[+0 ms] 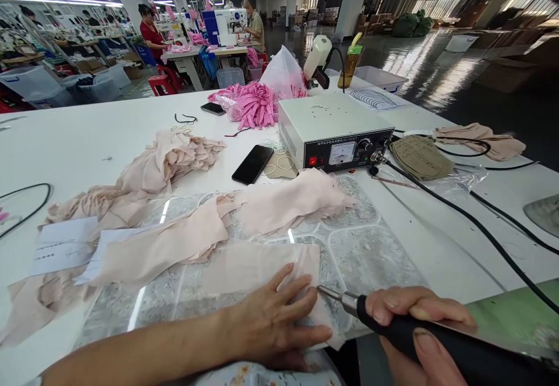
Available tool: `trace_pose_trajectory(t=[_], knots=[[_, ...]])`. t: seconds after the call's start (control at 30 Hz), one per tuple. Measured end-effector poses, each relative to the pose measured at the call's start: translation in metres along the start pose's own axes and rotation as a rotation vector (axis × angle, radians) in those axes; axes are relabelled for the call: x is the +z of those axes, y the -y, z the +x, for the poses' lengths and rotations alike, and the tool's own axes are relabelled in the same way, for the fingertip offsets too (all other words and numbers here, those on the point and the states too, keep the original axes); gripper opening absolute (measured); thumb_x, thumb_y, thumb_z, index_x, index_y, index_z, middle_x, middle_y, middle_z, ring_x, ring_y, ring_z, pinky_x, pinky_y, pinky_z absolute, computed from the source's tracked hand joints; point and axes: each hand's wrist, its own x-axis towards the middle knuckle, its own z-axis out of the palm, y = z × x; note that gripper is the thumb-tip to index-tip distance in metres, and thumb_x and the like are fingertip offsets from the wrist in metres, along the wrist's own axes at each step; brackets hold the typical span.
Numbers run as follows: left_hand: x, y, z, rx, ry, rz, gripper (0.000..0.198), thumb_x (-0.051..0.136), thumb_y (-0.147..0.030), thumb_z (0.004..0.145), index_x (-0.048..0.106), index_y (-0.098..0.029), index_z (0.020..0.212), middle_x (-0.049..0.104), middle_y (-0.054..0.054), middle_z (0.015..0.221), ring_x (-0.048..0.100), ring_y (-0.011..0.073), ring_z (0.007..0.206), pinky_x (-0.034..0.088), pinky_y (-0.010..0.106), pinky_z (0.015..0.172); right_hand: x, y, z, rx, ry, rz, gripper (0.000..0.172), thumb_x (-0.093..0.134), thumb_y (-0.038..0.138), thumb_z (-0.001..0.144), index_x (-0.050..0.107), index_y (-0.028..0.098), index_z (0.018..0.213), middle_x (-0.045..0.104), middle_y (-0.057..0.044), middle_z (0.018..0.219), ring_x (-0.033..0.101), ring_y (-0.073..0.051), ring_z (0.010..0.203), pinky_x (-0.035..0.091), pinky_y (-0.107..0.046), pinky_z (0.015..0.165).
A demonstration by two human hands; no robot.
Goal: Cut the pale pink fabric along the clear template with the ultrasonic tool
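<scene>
Beige fabric piece (262, 266) lies flat under the left hand (273, 322), fingers spread open on it; the right hand (414, 322) grips a black-handled cutting tool (393, 328), its tip just beside those fingers and likely to nick them if it slips. Glass-topped white table (70, 141), factory hall.

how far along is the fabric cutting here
Possibly done: the stacked beige pieces at the far left. In hand: the left hand flattens a beige fabric piece while the right hand holds the black-handled tool, tip at its edge. Left: loose strips beyond.
</scene>
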Motion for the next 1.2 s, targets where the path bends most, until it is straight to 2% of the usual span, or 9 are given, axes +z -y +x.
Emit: trace_pose_trajectory(t=[0.23, 0.53, 0.77, 0.97, 1.2], knots=[[0.002, 0.0, 0.0, 0.001, -0.009, -0.005, 0.046, 0.048, -0.055, 0.092, 0.051, -0.028, 0.129, 0.053, 0.014, 0.125, 0.046, 0.0332, 0.124, 0.034, 0.059, 0.104, -0.01, 0.003, -0.005, 0.069, -0.033, 0.107, 0.009, 0.057, 0.026, 0.082, 0.054, 0.023, 0.09, 0.049, 0.0, 0.075, 0.048, -0.014, 0.059, 0.051, -0.033, 0.054], [0.002, 0.001, 0.001, -0.001, -0.021, -0.034, 0.048, 0.052, -0.056, 0.089, 0.053, -0.027, 0.127, 0.052, 0.014, 0.125, 0.046, 0.0349, 0.123, 0.032, 0.06, 0.104, -0.007, 0.011, -0.009, 0.071, -0.027, 0.091, 0.008, 0.057, 0.027, 0.081, 0.055, 0.024, 0.088, 0.048, 0.001, 0.073, 0.049, -0.013, 0.057, 0.051, -0.032, 0.051], [0.002, 0.0, 0.0, 0.003, -0.024, -0.025, 0.049, 0.052, -0.057, 0.089, 0.053, -0.028, 0.129, 0.052, 0.014, 0.126, 0.045, 0.0345, 0.125, 0.03, 0.059, 0.105, -0.006, 0.011, -0.006, 0.023, 0.047, 0.039, 0.004, 0.058, 0.024, 0.083, 0.054, 0.023, 0.085, 0.05, 0.0, 0.072, 0.051, -0.014, 0.057, 0.053, -0.034, 0.052], [-0.001, 0.0, 0.001, -0.003, -0.003, -0.033, 0.051, 0.054, -0.058, 0.088, 0.053, -0.027, 0.128, 0.052, 0.013, 0.124, 0.044, 0.0347, 0.124, 0.029, 0.06, 0.106, -0.012, 0.016, -0.01, 0.029, 0.015, 0.076, 0.007, 0.058, 0.028, 0.082, 0.055, 0.022, 0.086, 0.049, 0.0, 0.071, 0.05, -0.013, 0.055, 0.051, -0.031, 0.049], [-0.002, -0.001, 0.002, -0.009, 0.001, -0.032, 0.05, 0.052, -0.058, 0.089, 0.053, -0.027, 0.128, 0.051, 0.014, 0.125, 0.042, 0.0352, 0.126, 0.027, 0.059, 0.107, -0.014, 0.024, -0.014, -0.005, 0.039, 0.015, 0.006, 0.055, 0.027, 0.083, 0.055, 0.022, 0.086, 0.051, -0.001, 0.07, 0.049, -0.013, 0.052, 0.049, -0.03, 0.046]])
